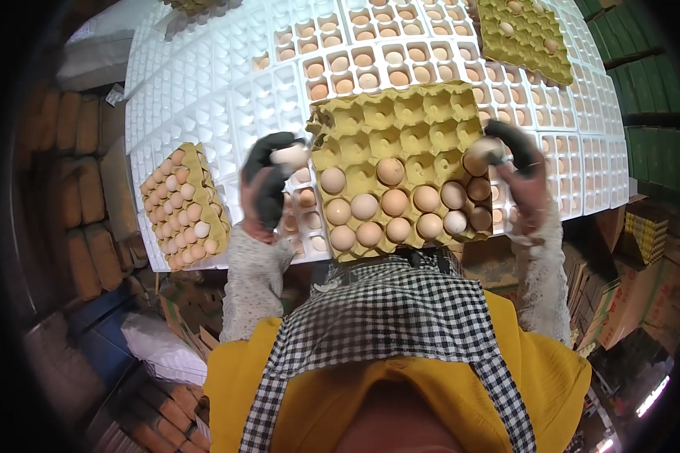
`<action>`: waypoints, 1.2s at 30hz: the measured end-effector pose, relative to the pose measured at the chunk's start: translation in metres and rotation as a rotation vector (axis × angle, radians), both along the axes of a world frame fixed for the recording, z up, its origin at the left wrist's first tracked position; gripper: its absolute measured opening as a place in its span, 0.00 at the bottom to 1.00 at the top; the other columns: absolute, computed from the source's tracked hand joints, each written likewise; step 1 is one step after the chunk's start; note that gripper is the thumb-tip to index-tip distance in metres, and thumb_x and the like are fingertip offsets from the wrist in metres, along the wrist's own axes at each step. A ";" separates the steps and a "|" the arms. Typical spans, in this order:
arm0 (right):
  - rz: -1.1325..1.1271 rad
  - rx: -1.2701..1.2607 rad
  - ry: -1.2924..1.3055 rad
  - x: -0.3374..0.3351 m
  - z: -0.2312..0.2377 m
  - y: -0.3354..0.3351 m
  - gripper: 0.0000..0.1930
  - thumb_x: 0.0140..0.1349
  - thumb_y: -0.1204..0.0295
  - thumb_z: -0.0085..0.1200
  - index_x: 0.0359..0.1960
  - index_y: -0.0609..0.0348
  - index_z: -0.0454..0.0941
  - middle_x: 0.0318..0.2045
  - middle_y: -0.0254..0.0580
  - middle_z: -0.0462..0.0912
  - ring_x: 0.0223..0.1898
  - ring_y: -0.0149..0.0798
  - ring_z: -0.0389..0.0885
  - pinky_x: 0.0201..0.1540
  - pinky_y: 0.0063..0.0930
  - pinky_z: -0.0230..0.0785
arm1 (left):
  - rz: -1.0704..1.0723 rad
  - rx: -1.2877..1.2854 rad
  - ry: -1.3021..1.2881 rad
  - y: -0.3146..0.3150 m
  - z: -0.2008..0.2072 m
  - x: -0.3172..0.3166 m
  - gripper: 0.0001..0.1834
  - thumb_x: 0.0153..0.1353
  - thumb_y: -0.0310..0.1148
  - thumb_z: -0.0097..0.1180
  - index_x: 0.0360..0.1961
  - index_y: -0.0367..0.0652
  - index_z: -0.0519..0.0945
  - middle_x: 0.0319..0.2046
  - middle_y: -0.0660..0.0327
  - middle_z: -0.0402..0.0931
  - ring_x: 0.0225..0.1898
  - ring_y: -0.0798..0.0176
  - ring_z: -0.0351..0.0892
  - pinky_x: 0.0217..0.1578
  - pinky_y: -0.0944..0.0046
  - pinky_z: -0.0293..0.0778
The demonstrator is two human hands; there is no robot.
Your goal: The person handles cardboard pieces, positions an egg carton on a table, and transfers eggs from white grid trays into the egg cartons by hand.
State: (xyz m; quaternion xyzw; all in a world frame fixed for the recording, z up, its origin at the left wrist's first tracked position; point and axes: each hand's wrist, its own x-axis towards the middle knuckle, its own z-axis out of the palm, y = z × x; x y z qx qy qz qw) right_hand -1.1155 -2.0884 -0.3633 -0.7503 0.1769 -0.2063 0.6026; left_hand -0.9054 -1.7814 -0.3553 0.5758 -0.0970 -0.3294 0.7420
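Observation:
A yellow moulded-pulp egg tray [423, 113] lies in front of me, its far rows without eggs and its near rows holding brown and cream eggs [394, 201]. Beside its left edge, my left hand [267, 185], in a dark glove, is closed around a pale egg [290, 156]. At the right edge my right hand [518, 167], gloved likewise, has its thumb and fingers around another egg [477, 158]. That egg is slightly blurred, and I cannot tell if it touches the tray. Both hands are raised above white foam egg trays [234, 124].
A full pulp tray of eggs [180, 204] rests at the table's left edge. Far right lies another pulp tray [533, 41] with a few eggs. Foam compartments at the back hold eggs. Brown bundles [79, 192] are stacked left, green crates [661, 158] right, and cardboard boxes [642, 302] lower right.

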 end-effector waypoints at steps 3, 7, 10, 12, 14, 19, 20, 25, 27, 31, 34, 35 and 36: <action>-0.021 0.275 0.085 -0.021 0.019 -0.032 0.19 0.51 0.68 0.52 0.46 0.62 0.74 0.39 0.41 0.78 0.43 0.36 0.76 0.50 0.29 0.65 | -0.224 0.549 -0.819 0.018 -0.028 0.013 0.30 0.45 0.40 0.61 0.50 0.38 0.72 0.39 0.56 0.72 0.42 0.59 0.74 0.47 0.63 0.70; 0.214 -0.796 0.797 0.002 0.011 0.005 0.27 0.48 0.57 0.59 0.52 0.43 0.74 0.35 0.48 0.80 0.33 0.37 0.77 0.39 0.27 0.70 | -0.726 1.115 -1.073 -0.010 -0.012 -0.009 0.36 0.44 0.54 0.60 0.55 0.52 0.70 0.51 0.49 0.70 0.48 0.50 0.74 0.50 0.58 0.70; 0.177 -0.776 0.518 -0.009 -0.015 -0.015 0.27 0.45 0.65 0.62 0.52 0.45 0.75 0.31 0.44 0.82 0.25 0.37 0.77 0.32 0.29 0.70 | -0.719 0.947 -1.047 -0.003 -0.018 0.006 0.33 0.47 0.52 0.59 0.53 0.48 0.72 0.49 0.52 0.73 0.42 0.54 0.77 0.42 0.58 0.74; 0.122 -0.088 0.456 -0.024 -0.008 -0.019 0.25 0.49 0.69 0.57 0.52 0.57 0.73 0.32 0.39 0.80 0.22 0.28 0.74 0.25 0.20 0.67 | -0.415 0.429 -0.160 0.019 -0.020 0.007 0.31 0.50 0.48 0.58 0.52 0.41 0.72 0.45 0.54 0.74 0.34 0.61 0.79 0.32 0.64 0.76; 0.040 0.455 0.339 -0.041 0.012 -0.023 0.29 0.51 0.63 0.54 0.56 0.60 0.69 0.45 0.44 0.78 0.29 0.31 0.76 0.29 0.24 0.69 | -0.222 0.011 0.193 0.039 -0.003 0.004 0.33 0.48 0.35 0.58 0.57 0.37 0.65 0.46 0.50 0.72 0.29 0.65 0.78 0.25 0.70 0.74; 0.336 0.289 0.212 -0.008 0.046 0.002 0.27 0.49 0.65 0.56 0.54 0.51 0.69 0.49 0.42 0.72 0.38 0.32 0.75 0.34 0.23 0.73 | -0.404 0.089 -0.332 0.045 -0.003 0.008 0.34 0.44 0.39 0.65 0.54 0.43 0.67 0.53 0.51 0.66 0.34 0.64 0.78 0.31 0.64 0.77; 0.450 -0.005 0.245 0.006 0.038 0.012 0.26 0.47 0.66 0.60 0.51 0.46 0.72 0.48 0.43 0.72 0.37 0.33 0.76 0.33 0.25 0.74 | -0.515 0.266 -0.823 0.038 -0.012 0.006 0.33 0.44 0.40 0.65 0.54 0.45 0.69 0.53 0.54 0.67 0.36 0.64 0.78 0.33 0.64 0.78; 0.713 -1.209 0.511 0.047 0.043 0.100 0.14 0.48 0.70 0.56 0.40 0.44 0.76 0.53 0.45 0.63 0.44 0.43 0.71 0.36 0.32 0.75 | -0.928 1.149 -1.358 -0.002 0.007 -0.030 0.25 0.40 0.49 0.65 0.43 0.57 0.79 0.55 0.45 0.64 0.41 0.50 0.78 0.36 0.60 0.77; 0.800 -1.271 0.515 0.054 0.032 0.108 0.14 0.50 0.68 0.54 0.41 0.49 0.76 0.54 0.47 0.62 0.43 0.45 0.68 0.35 0.33 0.73 | -0.990 1.181 -1.447 -0.001 0.003 -0.030 0.26 0.39 0.50 0.65 0.43 0.58 0.79 0.56 0.43 0.63 0.42 0.50 0.77 0.38 0.58 0.76; 0.888 -1.240 0.500 0.065 0.017 0.107 0.18 0.42 0.65 0.59 0.40 0.44 0.78 0.56 0.46 0.61 0.45 0.49 0.68 0.36 0.35 0.73 | -0.836 0.902 -1.066 0.018 0.013 -0.008 0.27 0.45 0.52 0.62 0.45 0.50 0.79 0.59 0.47 0.60 0.51 0.48 0.72 0.46 0.51 0.72; 0.892 -1.322 0.559 0.064 0.021 0.107 0.21 0.38 0.62 0.63 0.40 0.41 0.78 0.55 0.46 0.63 0.43 0.50 0.70 0.35 0.37 0.73 | -0.396 0.361 -0.460 0.028 0.000 0.026 0.24 0.42 0.40 0.68 0.42 0.45 0.81 0.56 0.54 0.62 0.53 0.54 0.69 0.51 0.54 0.70; 0.897 -1.335 0.544 0.069 0.025 0.103 0.21 0.38 0.62 0.63 0.40 0.41 0.78 0.55 0.46 0.63 0.43 0.50 0.70 0.35 0.37 0.73 | -0.274 0.300 -0.555 0.040 -0.016 0.046 0.23 0.43 0.31 0.68 0.44 0.43 0.80 0.56 0.56 0.63 0.52 0.58 0.71 0.52 0.61 0.70; 0.942 -1.157 0.596 0.078 0.036 0.100 0.21 0.37 0.61 0.64 0.39 0.40 0.78 0.54 0.47 0.64 0.43 0.49 0.71 0.36 0.36 0.73 | -0.065 0.306 -0.418 0.043 -0.022 0.061 0.22 0.45 0.27 0.66 0.45 0.40 0.79 0.54 0.57 0.64 0.51 0.61 0.71 0.52 0.65 0.69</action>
